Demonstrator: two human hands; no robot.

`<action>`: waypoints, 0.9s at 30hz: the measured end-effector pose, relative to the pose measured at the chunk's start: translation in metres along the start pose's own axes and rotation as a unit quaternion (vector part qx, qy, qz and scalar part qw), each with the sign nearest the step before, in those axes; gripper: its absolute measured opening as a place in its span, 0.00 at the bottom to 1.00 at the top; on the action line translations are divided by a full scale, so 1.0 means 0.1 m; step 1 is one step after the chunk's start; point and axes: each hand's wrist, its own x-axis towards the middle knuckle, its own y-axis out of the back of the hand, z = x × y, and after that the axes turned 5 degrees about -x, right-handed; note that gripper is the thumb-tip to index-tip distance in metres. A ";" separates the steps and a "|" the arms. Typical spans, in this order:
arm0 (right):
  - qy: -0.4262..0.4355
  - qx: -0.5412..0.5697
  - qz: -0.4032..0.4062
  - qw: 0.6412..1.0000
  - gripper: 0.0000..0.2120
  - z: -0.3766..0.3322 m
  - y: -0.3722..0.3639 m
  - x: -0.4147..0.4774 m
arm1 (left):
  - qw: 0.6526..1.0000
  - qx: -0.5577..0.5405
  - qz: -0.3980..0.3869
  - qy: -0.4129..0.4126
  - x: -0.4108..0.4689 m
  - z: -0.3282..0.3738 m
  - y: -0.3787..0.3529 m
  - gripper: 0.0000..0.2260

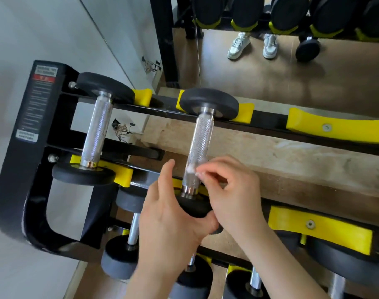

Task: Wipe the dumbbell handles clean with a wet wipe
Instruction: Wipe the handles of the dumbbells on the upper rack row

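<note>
Black dumbbell rack point(16, 169) with yellow saddles point(335, 128); only its wall end is in view. Two dumbbells lie on the rack's top tier. The end dumbbell point(97, 134) sits by the rack's end frame, untouched. The second dumbbell point(210, 102) is one saddle in from there. The lower-tier dumbbells point(119, 260) sit under the rack's front rail.

The left hand point(169, 216) is at the rack's front rail, thumb and fingers curled round the second dumbbell's near head, steadying it. The right hand point(236, 190) is just beside it, fingertips pinching the wet wipe point(191, 169). The wipe is a small white wad pressed on the near part of that dumbbell's knurled handle point(200, 143). The handle's stretch toward the rack's back rail is uncovered.

Risks, as I judge them:
- The wad is tiny against the handle, so a fingertip pinch could easily skip the underside or far end.
- The knurling may snag and shred the wipe.
- A hard rub could roll the dumbbell in its saddles if the left hand loosens, and it could drop onto the rack's lower tier.
- The end dumbbell could get forgotten.
</note>
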 end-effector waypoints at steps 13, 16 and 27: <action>-0.045 0.019 0.112 0.993 0.07 0.03 -0.13 0.35 | 0.995 -0.003 -0.037 -0.093 0.02 -0.17 0.06 0.42; -0.020 -0.001 0.071 0.997 0.03 0.04 -0.02 0.16 | 0.993 0.048 0.038 -0.106 -0.05 -0.13 0.02 0.37; -0.005 -0.022 0.002 1.000 0.07 -0.01 0.01 0.08 | 0.993 -0.067 0.099 -0.021 -0.15 -0.08 -0.02 0.42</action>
